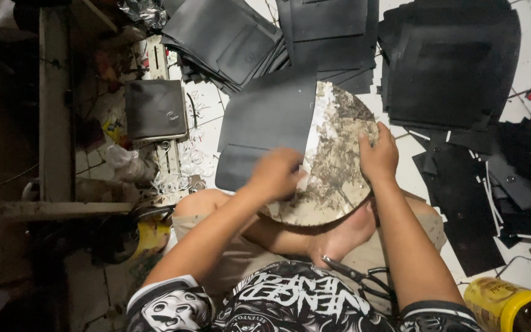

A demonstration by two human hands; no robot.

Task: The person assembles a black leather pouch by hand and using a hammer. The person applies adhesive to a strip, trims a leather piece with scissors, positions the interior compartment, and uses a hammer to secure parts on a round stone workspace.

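Observation:
I sit cross-legged on the floor with a round, glue-stained board (339, 166) resting over my legs. My left hand (276, 173) grips the near edge of a black leather-like panel (265, 126) that lies half on the board's left side; the hand is motion-blurred. My right hand (378, 154) rests on the board's right rim, fingers curled over its edge. A pair of scissors (364, 280) lies on my lap beside my foot.
Stacks of black cut panels (450, 61) fill the floor ahead and right, with more (228, 37) at top centre. A dark wallet-like piece (155, 109) sits left on a wooden frame (55, 110). Yellow cans stand at lower left (152, 237) and lower right (514, 307). Metal rings (185, 166) are scattered.

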